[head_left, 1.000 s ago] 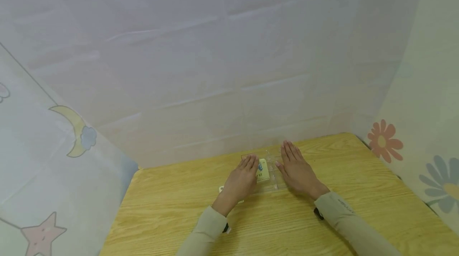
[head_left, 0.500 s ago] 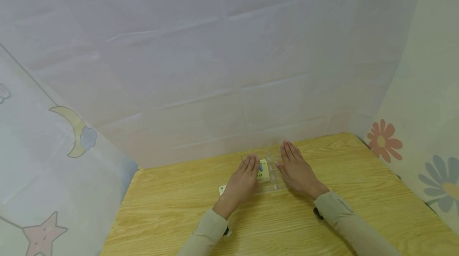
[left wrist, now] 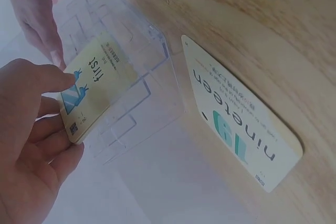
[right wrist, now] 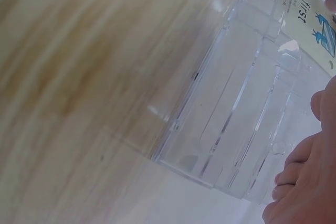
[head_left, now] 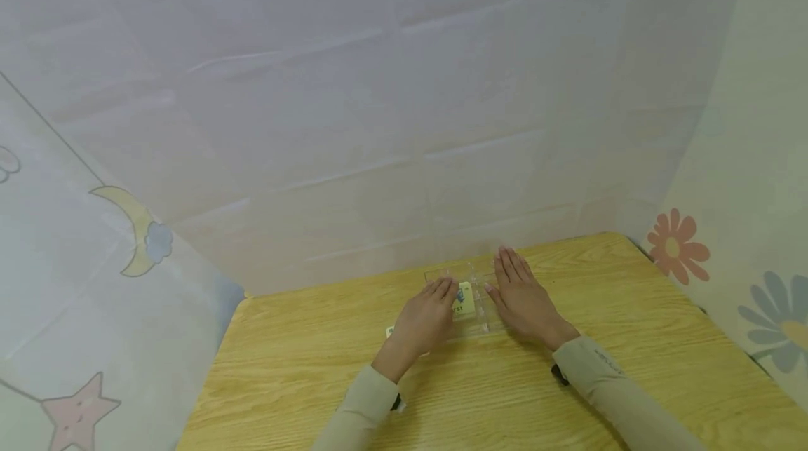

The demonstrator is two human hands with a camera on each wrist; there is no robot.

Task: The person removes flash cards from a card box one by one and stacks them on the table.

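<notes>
My left hand [head_left: 424, 318] pinches a flashcard [left wrist: 107, 85] printed "first" with a blue picture, thumb on its face and fingers behind the edge. More cards seem stacked under it. The card sits in a clear plastic holder [right wrist: 218, 114] with stepped dividers, which lies near the back of the table. My right hand [head_left: 529, 307] rests at the holder's right side, fingers straight and together, holding nothing. Another flashcard [left wrist: 236, 124], reading "nineteen" with a green 19, lies flat on the table beside the holder; my left hand mostly covers it in the head view.
The wooden table [head_left: 290, 367] ends at a pale cloth wall [head_left: 353, 121] just behind the holder. Printed cloth with a moon [head_left: 129, 226] hangs on the left, and cloth with flowers [head_left: 674, 247] on the right.
My left fingertips have drawn slightly back toward me and bend more over the card. The right hand and the holder have stayed in place.
</notes>
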